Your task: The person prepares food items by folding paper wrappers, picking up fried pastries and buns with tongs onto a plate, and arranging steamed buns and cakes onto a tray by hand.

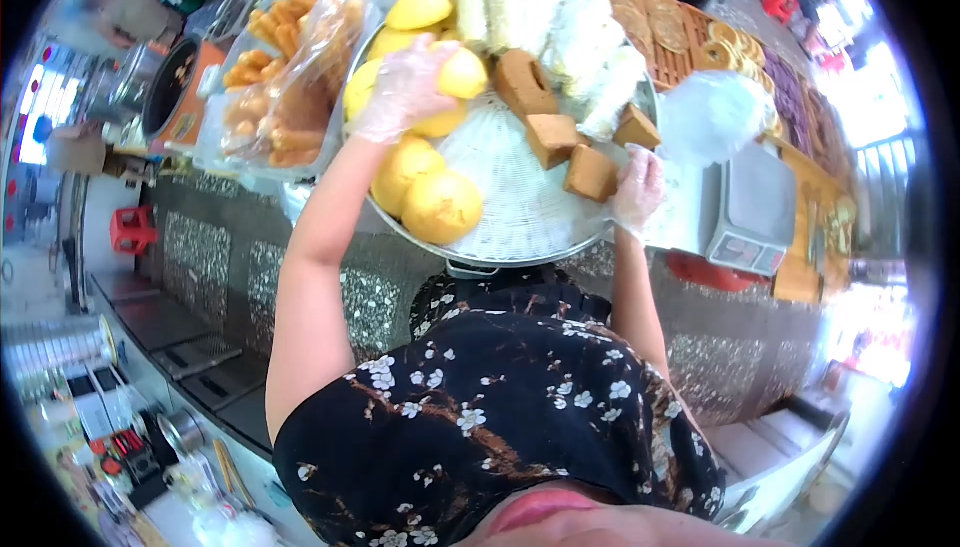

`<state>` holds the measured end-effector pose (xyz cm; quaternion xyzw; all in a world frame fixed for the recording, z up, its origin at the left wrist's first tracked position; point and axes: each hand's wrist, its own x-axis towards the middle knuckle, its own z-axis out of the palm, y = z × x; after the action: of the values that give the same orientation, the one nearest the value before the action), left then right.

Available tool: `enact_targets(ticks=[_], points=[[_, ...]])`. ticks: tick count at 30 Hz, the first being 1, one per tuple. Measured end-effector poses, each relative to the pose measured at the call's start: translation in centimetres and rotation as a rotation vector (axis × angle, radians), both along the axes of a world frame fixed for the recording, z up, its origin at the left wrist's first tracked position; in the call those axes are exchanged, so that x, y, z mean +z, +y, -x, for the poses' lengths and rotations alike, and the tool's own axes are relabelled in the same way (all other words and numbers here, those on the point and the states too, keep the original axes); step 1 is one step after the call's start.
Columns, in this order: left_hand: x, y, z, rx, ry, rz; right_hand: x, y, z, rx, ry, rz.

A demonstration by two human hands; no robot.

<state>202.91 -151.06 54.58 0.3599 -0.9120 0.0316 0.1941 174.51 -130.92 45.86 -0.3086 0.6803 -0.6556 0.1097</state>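
Currently, gloved left hand: fingers curled round a yellow bun at left of circular tray. Gloved right hand: fingers bunched beside brown cake block near tray rim; cannot tell whether gripping. Digital scale farther right.

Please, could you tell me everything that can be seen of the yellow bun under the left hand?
The yellow bun is rounded, evenly coloured and smooth-looking, with a soft sheen. The gloved left hand touches it, covering its left side. It appears within the round tray, near other yellow buns and left of a brown cake. Whether it is lifted, I cannot tell.
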Motion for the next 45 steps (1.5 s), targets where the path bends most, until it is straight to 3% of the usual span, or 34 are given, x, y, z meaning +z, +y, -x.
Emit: enact_targets(ticks=[1,5,9,12,17,21,23,27,30,35,37,39,43,45], points=[[0.4,-0.4,0.2,0.087,0.013,-0.036,0.5,0.4,0.0,0.026,-0.002,-0.048],[-1.5,-3.5,-1.2,0.082,0.109,0.230,-0.5,0.2,0.5,0.006,0.054,-0.012],[-1.4,-4.0,-0.8,0.122,0.104,0.024,1.2,0.4,-0.6,0.060,-0.089,0.017],[-0.5,-2.7,-0.9,0.308,-0.140,-0.215,1.4,0.2,-0.6,0.073,-0.107,0.042],[1.8,-0.6,-1.7,0.348,-0.286,-0.362,1.8,0.1,-0.9,0.042,-0.048,0.029],[1.0,2.0,-2.1,0.240,-0.160,-0.128,1.7,0.3,-0.9,0.054,-0.045,0.044],[-0.1,3.7,-1.7,0.063,-0.463,0.090,1.8,0.2,-0.8,0.061,-0.039,0.021],[-1.0,4.6,-0.4,-0.011,-0.362,0.260,1.3,0.1,-0.8,0.062,-0.043,0.051],[-2.0,4.1,0.5,-0.022,-0.453,0.335,1.7,0.3,-0.7,0.072,0.002,0.030],[-4.0,4.4,2.0,0.047,-0.651,0.380,1.0,0.3,-0.4,0.111,-0.066,0.061],[-3.8,4.7,2.6,0.059,-0.674,0.438,1.0,0.2,-0.2,0.050,0.125,-0.005],[-3.3,5.0,3.1,0.051,-0.519,0.422,1.5,0.2,-0.4,0.054,0.113,0.000],[-3.1,6.0,5.4,0.045,-0.470,0.402,2.0,0.4,-0.8,0.070,0.072,-0.003],[-3.6,6.7,5.8,-0.010,-0.466,0.221,1.9,0.4,-0.7,0.081,0.048,0.004]])
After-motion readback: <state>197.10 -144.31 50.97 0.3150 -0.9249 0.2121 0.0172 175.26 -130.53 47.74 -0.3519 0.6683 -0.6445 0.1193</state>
